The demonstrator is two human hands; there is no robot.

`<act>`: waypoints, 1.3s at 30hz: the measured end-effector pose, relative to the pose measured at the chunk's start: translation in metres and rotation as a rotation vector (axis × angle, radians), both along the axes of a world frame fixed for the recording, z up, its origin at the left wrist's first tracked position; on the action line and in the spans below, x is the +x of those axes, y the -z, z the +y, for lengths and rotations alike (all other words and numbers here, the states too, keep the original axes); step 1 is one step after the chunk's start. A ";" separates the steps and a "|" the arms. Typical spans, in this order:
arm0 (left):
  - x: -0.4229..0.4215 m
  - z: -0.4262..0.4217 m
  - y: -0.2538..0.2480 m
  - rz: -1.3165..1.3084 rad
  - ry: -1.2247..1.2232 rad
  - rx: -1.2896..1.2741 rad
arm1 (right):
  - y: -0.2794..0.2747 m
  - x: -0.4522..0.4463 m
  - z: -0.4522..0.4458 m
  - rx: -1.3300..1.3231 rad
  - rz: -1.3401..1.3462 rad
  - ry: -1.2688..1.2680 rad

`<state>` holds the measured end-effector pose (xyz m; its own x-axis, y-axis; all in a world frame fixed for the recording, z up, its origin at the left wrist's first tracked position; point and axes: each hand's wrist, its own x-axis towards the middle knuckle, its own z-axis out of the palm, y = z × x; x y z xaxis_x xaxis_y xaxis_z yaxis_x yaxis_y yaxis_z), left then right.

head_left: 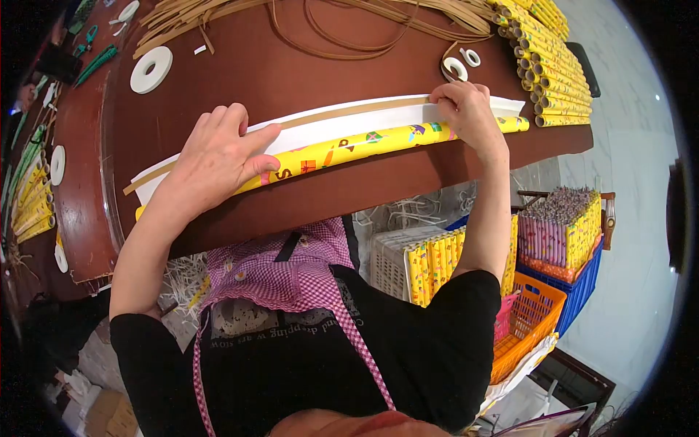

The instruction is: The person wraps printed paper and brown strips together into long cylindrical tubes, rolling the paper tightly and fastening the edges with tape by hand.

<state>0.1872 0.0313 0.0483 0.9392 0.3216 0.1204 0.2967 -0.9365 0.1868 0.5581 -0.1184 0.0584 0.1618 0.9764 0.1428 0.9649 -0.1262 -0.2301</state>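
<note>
A long roll of yellow printed wrapping paper (342, 151) lies across the table, its white underside (328, 131) exposed along the far side. Along that white flap runs a narrow brown strip (342, 110). My left hand (218, 156) rests over the left part of the roll, index finger stretched along the flap and thumb apart on the yellow print. Near the right end, my right hand (470, 116) has its fingers curled together at the strip and the flap's edge; the fingertips are partly hidden.
Loose brown strips (328, 22) lie at the back, with a white tape roll (151, 70) at left and smaller ones (455, 69) at right. Finished yellow rolls (550, 69) are stacked at the right edge. An orange crate (535, 313) and blue crate (582, 262) stand below.
</note>
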 end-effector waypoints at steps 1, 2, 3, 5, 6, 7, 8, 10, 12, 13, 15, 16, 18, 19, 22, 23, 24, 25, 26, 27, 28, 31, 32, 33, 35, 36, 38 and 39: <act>0.000 0.000 0.000 0.000 0.000 0.000 | 0.001 0.000 0.000 -0.008 0.000 0.011; 0.000 0.000 -0.001 0.006 -0.004 -0.001 | 0.001 -0.001 0.001 -0.008 0.001 0.011; 0.000 -0.001 -0.001 0.012 -0.008 -0.001 | 0.002 -0.002 0.001 -0.004 -0.004 0.019; 0.001 -0.001 -0.001 0.012 -0.008 -0.001 | 0.004 -0.003 0.001 0.000 -0.007 0.028; 0.001 -0.001 -0.002 0.013 -0.008 -0.001 | 0.005 -0.003 0.002 -0.006 -0.010 0.034; 0.001 -0.001 -0.002 0.015 -0.009 -0.001 | 0.006 -0.003 0.002 -0.012 -0.012 0.039; 0.001 -0.001 -0.002 0.009 -0.006 -0.002 | 0.008 -0.003 0.002 -0.012 -0.008 0.037; 0.001 -0.001 -0.003 0.011 -0.011 0.000 | 0.011 -0.002 0.001 0.001 0.008 0.047; 0.000 0.000 -0.003 -0.002 0.008 -0.002 | 0.013 -0.002 0.001 0.019 0.008 0.040; 0.001 0.001 -0.004 0.007 0.002 0.003 | 0.014 -0.002 0.001 0.036 -0.001 0.040; 0.003 0.002 -0.009 0.040 0.003 -0.071 | 0.016 -0.001 0.000 0.063 -0.003 0.027; 0.005 0.003 -0.011 0.048 -0.001 -0.066 | 0.015 -0.001 0.000 0.056 0.000 0.032; 0.009 0.006 -0.015 0.100 0.017 -0.086 | 0.016 -0.001 0.000 0.055 0.010 0.038; 0.012 0.006 -0.015 0.105 0.018 -0.081 | 0.017 -0.001 0.000 0.062 0.015 0.037; 0.025 0.008 -0.014 0.124 0.048 -0.080 | 0.020 0.000 -0.001 0.092 0.021 0.032; 0.030 0.009 -0.013 0.121 0.076 -0.072 | 0.020 0.000 -0.001 0.110 0.019 0.022; 0.035 0.011 -0.012 0.118 0.104 -0.065 | 0.020 0.001 -0.001 0.116 0.019 0.032; 0.042 0.011 -0.011 0.119 0.112 -0.060 | 0.020 0.001 -0.001 0.101 0.032 0.040; 0.050 0.011 -0.011 0.123 0.142 -0.048 | 0.019 0.000 -0.001 0.086 0.045 0.046; 0.058 0.010 -0.012 0.126 0.170 -0.035 | 0.019 0.000 -0.001 0.092 0.045 0.053; 0.066 0.010 -0.011 0.126 0.176 -0.029 | 0.019 0.000 -0.001 0.091 0.048 0.055; 0.094 0.010 -0.010 0.169 0.236 0.002 | 0.019 -0.001 -0.002 0.121 0.069 0.044; 0.103 0.008 -0.010 0.185 0.241 -0.005 | 0.020 0.000 -0.002 0.128 0.067 0.036; 0.113 0.006 -0.010 0.201 0.245 -0.014 | 0.020 0.000 -0.002 0.133 0.066 0.026; 0.133 0.003 -0.011 0.215 0.258 -0.030 | 0.018 -0.002 -0.002 0.127 0.059 0.036; 0.143 0.001 -0.012 0.227 0.268 -0.051 | 0.018 -0.002 -0.002 0.129 0.062 0.040; 0.165 -0.002 -0.010 0.232 0.278 -0.063 | 0.020 -0.001 -0.002 0.131 0.064 0.042; 0.174 -0.004 -0.009 0.239 0.288 -0.078 | 0.021 -0.001 -0.002 0.136 0.064 0.039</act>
